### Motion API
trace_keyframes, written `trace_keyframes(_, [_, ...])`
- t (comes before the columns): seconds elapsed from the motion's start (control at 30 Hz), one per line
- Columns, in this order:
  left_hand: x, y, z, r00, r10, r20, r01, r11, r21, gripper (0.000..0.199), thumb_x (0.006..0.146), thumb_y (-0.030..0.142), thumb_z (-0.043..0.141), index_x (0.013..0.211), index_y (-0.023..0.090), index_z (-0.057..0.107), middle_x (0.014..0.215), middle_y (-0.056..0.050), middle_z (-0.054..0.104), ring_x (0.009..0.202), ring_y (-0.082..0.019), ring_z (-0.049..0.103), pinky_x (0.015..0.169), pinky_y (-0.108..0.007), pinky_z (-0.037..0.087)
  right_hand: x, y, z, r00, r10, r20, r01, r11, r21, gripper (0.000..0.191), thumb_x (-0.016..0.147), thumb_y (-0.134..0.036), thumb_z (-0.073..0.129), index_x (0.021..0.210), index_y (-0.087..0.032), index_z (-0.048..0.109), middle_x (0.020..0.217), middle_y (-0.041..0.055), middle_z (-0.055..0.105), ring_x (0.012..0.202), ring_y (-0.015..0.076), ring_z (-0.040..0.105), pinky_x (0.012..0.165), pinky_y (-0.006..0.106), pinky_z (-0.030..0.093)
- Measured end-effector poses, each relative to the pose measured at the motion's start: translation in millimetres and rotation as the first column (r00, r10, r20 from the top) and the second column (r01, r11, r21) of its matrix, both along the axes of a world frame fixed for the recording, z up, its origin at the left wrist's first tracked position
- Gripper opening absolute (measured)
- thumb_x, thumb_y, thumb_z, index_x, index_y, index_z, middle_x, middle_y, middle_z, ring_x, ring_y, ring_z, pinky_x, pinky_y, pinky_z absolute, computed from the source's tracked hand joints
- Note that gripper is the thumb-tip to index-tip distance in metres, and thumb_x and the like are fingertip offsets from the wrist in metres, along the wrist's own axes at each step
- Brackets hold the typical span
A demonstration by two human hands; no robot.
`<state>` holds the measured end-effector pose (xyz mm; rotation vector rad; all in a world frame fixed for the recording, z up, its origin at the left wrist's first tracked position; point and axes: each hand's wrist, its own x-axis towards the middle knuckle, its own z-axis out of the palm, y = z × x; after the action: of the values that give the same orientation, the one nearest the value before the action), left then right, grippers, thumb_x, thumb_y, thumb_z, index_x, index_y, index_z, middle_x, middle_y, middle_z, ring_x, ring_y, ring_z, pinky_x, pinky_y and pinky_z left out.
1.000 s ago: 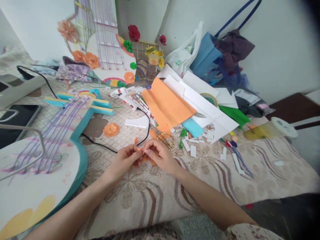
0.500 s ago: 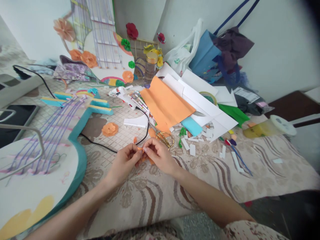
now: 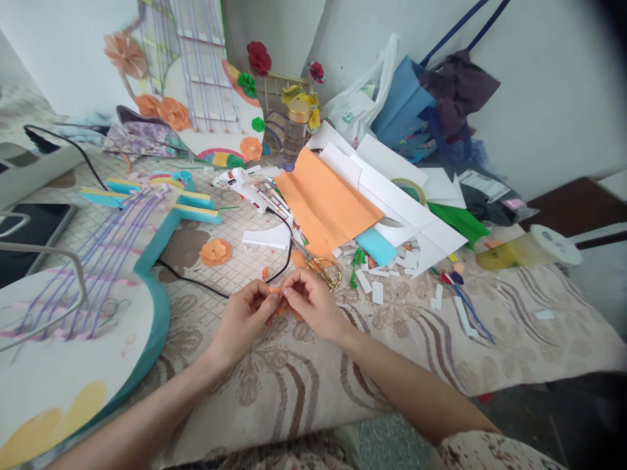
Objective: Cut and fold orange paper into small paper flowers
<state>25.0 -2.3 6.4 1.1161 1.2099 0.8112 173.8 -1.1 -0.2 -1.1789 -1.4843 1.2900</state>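
Note:
My left hand [image 3: 243,318] and my right hand [image 3: 313,301] meet fingertip to fingertip over the patterned cloth, both pinching a small orange paper piece [image 3: 275,291] between them. Most of that piece is hidden by my fingers. Just beyond my right hand lie gold-handled scissors [image 3: 326,269]. A finished orange paper flower [image 3: 216,251] rests on the cloth to the left of my hands. A large orange paper sheet [image 3: 326,203] lies further back.
A cardboard guitar with teal edge [image 3: 147,261] fills the left side. A glue gun [image 3: 249,186] and its black cable [image 3: 196,281] lie behind my hands. White paper sheets [image 3: 416,215], scraps, a yellow bottle [image 3: 519,253] and a blue bag [image 3: 406,108] crowd the right and back.
My hands have stayed together on the orange piece, with only small finger movements. The view shifted slightly.

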Motion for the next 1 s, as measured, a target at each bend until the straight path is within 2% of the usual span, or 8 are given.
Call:
trace_keyframes(0.27, [-1.9, 2.0, -0.1, 0.999, -0.032, -0.027, 0.032, 0.999, 0.004, 0.022, 0.076, 0.035, 0.059, 0.067, 0.017, 0.05, 0.05, 0.005, 0.05, 0.046, -0.009, 0.043, 0.047, -0.02, 0.032, 0.2, 0.5, -2.8, 1.0, -0.007, 0.011, 0.006, 0.999, 0.043, 0.003, 0.084, -0.017, 0.05, 0.081, -0.019, 0.05, 0.076, -0.0003, 0.056, 0.069, 0.0113, 0.056, 0.06, 0.022, 0.048])
trace_keyframes(0.43, [-0.7, 0.1, 0.6, 1.0, 0.005, -0.021, -0.005, 1.0, 0.009, 0.022, 0.075, 0.035, 0.06, 0.067, 0.017, 0.051, 0.051, 0.005, 0.05, 0.048, -0.01, 0.044, 0.047, -0.021, 0.033, -0.9, 0.3, -4.2, 1.0, -0.004, 0.018, 0.003, 1.0, 0.022, 0.003, 0.085, -0.02, 0.049, 0.082, -0.019, 0.049, 0.074, -0.0009, 0.055, 0.066, 0.0111, 0.055, 0.058, 0.022, 0.048])
trace_keyframes(0.67, [0.6, 0.4, 3.0, 0.996, -0.006, 0.084, 0.011, 0.998, -0.062, 0.022, 0.077, 0.035, 0.06, 0.069, 0.015, 0.055, 0.06, 0.002, 0.054, 0.054, -0.01, 0.046, 0.052, -0.02, 0.036, 0.1, 0.4, -5.2, 1.0, -0.026, -0.012, 0.027, 0.998, 0.059, 0.003, 0.086, -0.021, 0.048, 0.084, -0.019, 0.049, 0.078, 0.0001, 0.055, 0.069, 0.0121, 0.056, 0.062, 0.024, 0.048])
trace_keyframes(0.73, [0.2, 1.0, 1.8, 0.994, -0.014, 0.111, 0.024, 0.995, -0.094, 0.022, 0.077, 0.034, 0.061, 0.069, 0.014, 0.056, 0.059, 0.002, 0.054, 0.053, -0.009, 0.045, 0.052, -0.021, 0.036, 0.6, 0.4, -4.0, 1.0, -0.009, -0.022, 0.01, 0.998, 0.059, 0.004, 0.087, -0.022, 0.048, 0.085, -0.019, 0.049, 0.079, 0.0005, 0.055, 0.07, 0.0123, 0.056, 0.064, 0.025, 0.049])
trace_keyframes(0.9, [-2.1, 1.2, -3.5, 0.954, 0.019, 0.299, 0.051, 0.973, -0.226, 0.02, 0.075, 0.034, 0.061, 0.073, 0.014, 0.059, 0.064, 0.0, 0.056, 0.056, -0.01, 0.048, 0.053, -0.021, 0.038, 2.7, 1.9, 0.2, 0.998, 0.046, -0.033, -0.043, 0.996, 0.073, 0.008, 0.087, -0.027, 0.052, 0.087, -0.02, 0.053, 0.083, 0.002, 0.058, 0.077, 0.0137, 0.058, 0.07, 0.027, 0.049])
trace_keyframes(1.0, [-2.8, 1.0, -3.9, 0.95, 0.025, 0.31, 0.056, 0.967, -0.248, 0.019, 0.074, 0.033, 0.062, 0.073, 0.015, 0.058, 0.063, 0.0, 0.057, 0.055, -0.01, 0.049, 0.053, -0.021, 0.038, 3.2, 2.7, 1.3, 0.997, 0.061, -0.037, -0.059, 0.996, 0.07, 0.01, 0.086, -0.029, 0.054, 0.083, -0.019, 0.053, 0.081, 0.0022, 0.059, 0.078, 0.0147, 0.058, 0.071, 0.028, 0.049])
